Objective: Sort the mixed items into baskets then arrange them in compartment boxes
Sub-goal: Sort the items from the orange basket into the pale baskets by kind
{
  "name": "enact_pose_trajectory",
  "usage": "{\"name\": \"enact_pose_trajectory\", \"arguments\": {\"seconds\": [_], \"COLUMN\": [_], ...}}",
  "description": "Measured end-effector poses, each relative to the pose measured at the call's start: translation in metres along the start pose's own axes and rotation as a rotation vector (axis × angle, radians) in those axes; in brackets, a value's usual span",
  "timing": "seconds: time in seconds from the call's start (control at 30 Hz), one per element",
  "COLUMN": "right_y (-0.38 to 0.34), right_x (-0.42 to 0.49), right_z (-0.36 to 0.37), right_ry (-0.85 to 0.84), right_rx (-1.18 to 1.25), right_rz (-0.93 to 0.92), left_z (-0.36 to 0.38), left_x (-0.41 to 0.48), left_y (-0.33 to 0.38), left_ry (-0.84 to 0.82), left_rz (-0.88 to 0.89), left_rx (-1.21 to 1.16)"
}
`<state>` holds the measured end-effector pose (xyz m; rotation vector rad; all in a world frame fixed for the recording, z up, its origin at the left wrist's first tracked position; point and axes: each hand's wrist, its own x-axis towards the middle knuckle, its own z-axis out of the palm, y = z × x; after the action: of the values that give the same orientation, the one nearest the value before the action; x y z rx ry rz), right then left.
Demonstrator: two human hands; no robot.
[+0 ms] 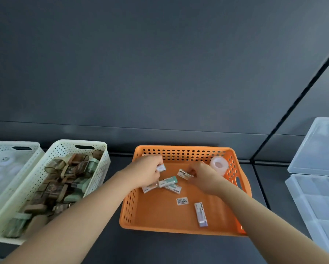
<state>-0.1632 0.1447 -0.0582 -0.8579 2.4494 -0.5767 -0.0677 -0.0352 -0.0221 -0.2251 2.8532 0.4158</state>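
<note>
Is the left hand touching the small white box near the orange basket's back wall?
Touching. The head view shows the left hand pinching the small white box.

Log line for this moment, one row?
left hand grips small white box | right hand pinches labelled box | both inside orange basket

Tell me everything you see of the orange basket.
The orange basket looks like plastic: rectangular, walls perforated with round holes, a handle slot in its right wall. It stands upright on the table, right of a cream basket. Both hands reach inside: the left hand grips a small white item, the right hand pinches a labelled box. A tape roll sits in its far right corner.
</note>
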Motion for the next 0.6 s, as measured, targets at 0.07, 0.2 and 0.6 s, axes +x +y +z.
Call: {"name": "enact_pose_trajectory", "arguments": {"seconds": [0.07, 0.2, 0.6], "right_y": [0.008, 0.020, -0.019], "right_x": [-0.006, -0.012, -0.004], "right_z": [-0.003, -0.004, 0.013], "right_ry": [-0.010, -0.013, -0.178], "right_rx": [0.053, 0.164, 0.016], "right_rz": [0.016, 0.033, 0.017], "left_z": [0.001, 0.018, -0.001], "left_x": [0.004, 0.016, -0.045], "left_y": [0.007, 0.012, 0.007], "left_ry": [-0.066, -0.157, 0.153], "left_rz": [-0.044, -0.127, -0.111], "left_rx": [-0.126, -0.129, -0.343]}}
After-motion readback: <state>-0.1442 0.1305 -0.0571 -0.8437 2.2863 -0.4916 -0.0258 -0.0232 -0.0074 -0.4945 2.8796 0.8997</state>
